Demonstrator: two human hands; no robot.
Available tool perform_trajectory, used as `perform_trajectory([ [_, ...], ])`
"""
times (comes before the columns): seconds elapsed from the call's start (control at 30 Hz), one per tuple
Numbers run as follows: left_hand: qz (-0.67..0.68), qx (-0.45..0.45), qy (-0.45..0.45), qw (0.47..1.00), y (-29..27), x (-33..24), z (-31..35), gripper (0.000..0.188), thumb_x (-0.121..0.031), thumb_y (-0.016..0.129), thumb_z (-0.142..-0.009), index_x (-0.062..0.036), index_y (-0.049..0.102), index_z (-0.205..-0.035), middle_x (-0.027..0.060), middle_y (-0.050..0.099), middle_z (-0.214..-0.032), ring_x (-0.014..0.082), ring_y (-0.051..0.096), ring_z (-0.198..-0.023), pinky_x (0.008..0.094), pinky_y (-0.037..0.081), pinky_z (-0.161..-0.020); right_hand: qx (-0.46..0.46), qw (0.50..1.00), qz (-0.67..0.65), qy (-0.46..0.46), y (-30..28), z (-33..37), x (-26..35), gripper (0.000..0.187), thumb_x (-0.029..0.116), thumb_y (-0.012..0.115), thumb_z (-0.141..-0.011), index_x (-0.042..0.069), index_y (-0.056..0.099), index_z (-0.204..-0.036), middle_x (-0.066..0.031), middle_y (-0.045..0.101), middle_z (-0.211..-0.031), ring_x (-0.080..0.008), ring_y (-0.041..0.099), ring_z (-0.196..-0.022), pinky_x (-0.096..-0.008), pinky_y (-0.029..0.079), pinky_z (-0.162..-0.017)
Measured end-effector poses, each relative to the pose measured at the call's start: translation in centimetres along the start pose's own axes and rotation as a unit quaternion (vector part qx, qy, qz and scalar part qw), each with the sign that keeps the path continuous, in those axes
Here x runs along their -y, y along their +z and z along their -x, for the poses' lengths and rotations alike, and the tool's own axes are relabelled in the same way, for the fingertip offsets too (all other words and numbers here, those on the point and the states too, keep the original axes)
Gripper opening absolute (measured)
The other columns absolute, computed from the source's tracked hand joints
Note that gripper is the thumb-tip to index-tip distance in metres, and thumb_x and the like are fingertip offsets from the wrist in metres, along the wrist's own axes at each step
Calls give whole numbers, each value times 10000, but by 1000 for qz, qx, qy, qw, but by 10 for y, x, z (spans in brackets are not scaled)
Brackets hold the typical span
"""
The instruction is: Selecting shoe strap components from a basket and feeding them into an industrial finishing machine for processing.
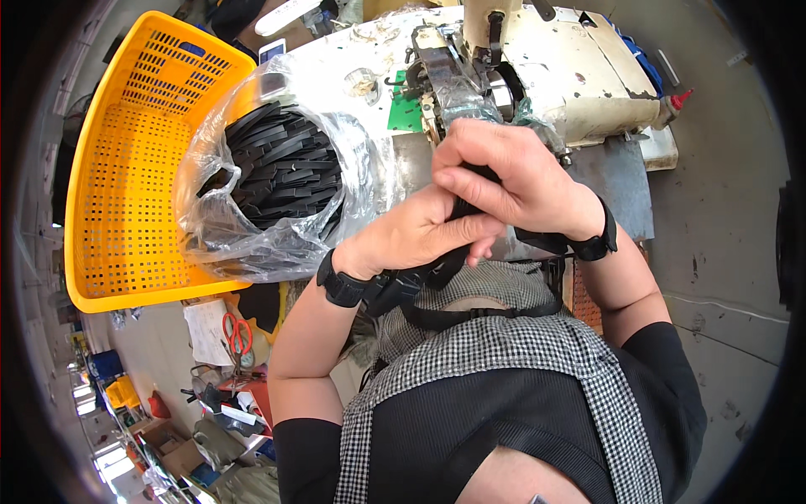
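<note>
In front of the sewing machine [483, 76], my two hands meet. My left hand [420, 231] is closed, thumb stretched across toward the right hand. Curled just above it is my right hand [512, 176], its thumb pressing down. Between them shows a bit of a black strip [461, 207], mostly hidden by my fingers. To the left of my hands, a clear plastic bag [210, 227] lies gaping, filled with flat black strips [281, 164]. Dark bands sit on both my wrists.
A yellow perforated basket [84, 210] stands at the left, partly under the bag. The worn white machine table [336, 63] runs behind. Red-handled scissors [238, 334] are below the basket. A red-tipped bottle [676, 102] stands at the table's right end.
</note>
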State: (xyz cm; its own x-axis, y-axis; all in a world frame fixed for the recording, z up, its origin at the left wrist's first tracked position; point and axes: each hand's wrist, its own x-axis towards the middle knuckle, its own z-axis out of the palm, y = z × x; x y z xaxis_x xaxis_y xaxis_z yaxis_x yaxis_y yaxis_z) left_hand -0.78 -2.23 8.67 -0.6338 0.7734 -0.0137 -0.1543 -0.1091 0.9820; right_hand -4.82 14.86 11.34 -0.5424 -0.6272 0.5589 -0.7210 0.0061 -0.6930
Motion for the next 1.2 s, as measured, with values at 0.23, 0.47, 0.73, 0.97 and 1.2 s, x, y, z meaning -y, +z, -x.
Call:
perform_trajectory([
  [0.23, -19, -238, 205, 949, -11, -31, -2, 354, -325, 406, -1019, -27, 533, -877, 47, 606, -802, 109, 571, -770, 245, 463, -727, -149, 928, -293, 175, 10, 9, -3, 575, 160, 765, -792, -30, 468, -1246, -64, 580, -991, -126, 600, -869, -267, 502, -779],
  [0.47, 22, -271, 217, 938, -2, -33, 1, 294, -280, 417, -1018, -7, 523, -995, 124, 652, -962, 151, 618, -893, 303, 499, -844, -124, 934, -249, 226, 40, 19, 6, 578, 170, 770, -789, -7, 502, -1269, -76, 630, -1049, -110, 583, -981, -279, 473, -890],
  [0.73, -27, -277, 237, 931, -6, -28, 5, 280, -264, 420, -1018, -2, 519, -1029, 133, 658, -989, 158, 625, -910, 303, 505, -858, -101, 943, -210, 238, 40, 22, 4, 243, 138, 711, -824, -15, 611, -985, -70, 635, -774, -94, 574, -683, -268, 479, -618],
  [0.97, -29, -288, 251, 924, -3, -21, 2, 284, -260, 415, -1019, 5, 517, -1025, 133, 666, -960, 167, 631, -920, 310, 507, -853, -107, 981, -49, 153, 49, 21, 1, 332, 81, 689, -801, -19, 568, -1094, -123, 645, -816, -148, 621, -717, -305, 502, -659],
  [1.2, -34, -288, 257, 922, -1, -18, 2, 294, -279, 433, -1014, -13, 522, -926, 108, 664, -915, 142, 620, -818, 283, 499, -803, 8, 948, -181, 260, 55, 15, 4, 216, 40, 611, -810, -28, 558, -1009, -47, 622, -868, -104, 590, -832, -264, 492, -749],
])
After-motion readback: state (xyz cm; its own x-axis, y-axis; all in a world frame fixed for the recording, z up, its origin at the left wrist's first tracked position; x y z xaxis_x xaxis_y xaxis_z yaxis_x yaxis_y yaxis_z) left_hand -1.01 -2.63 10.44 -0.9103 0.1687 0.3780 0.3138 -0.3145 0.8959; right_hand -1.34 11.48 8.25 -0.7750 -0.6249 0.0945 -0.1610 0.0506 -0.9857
